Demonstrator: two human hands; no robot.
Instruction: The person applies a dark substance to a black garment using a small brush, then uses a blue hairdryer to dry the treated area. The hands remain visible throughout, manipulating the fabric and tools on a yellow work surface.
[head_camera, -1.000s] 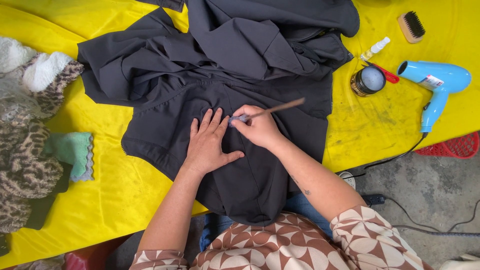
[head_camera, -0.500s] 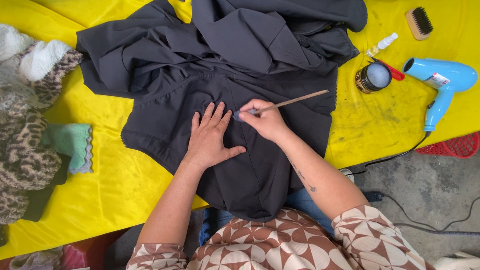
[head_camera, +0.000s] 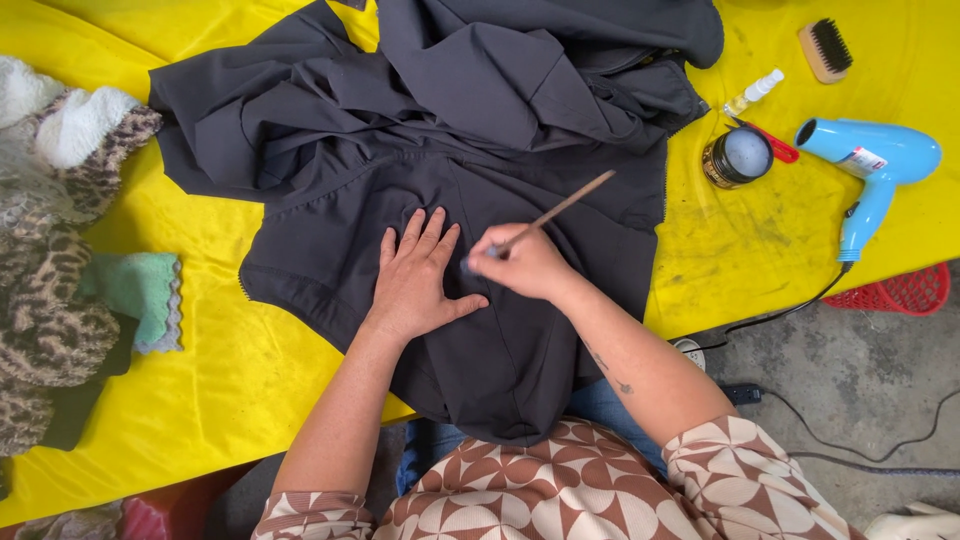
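Since a moment ago both hands have slid slightly down the black jacket (head_camera: 450, 180), where the left hand (head_camera: 415, 285) lies flat, fingers spread, pinning cloth taut just beside the right hand (head_camera: 525, 265), which pinches a thin brush (head_camera: 555, 213) tip-down against it.

Matt dark cloth garment (head_camera: 520, 330); wooden brush handle (head_camera: 565, 207)
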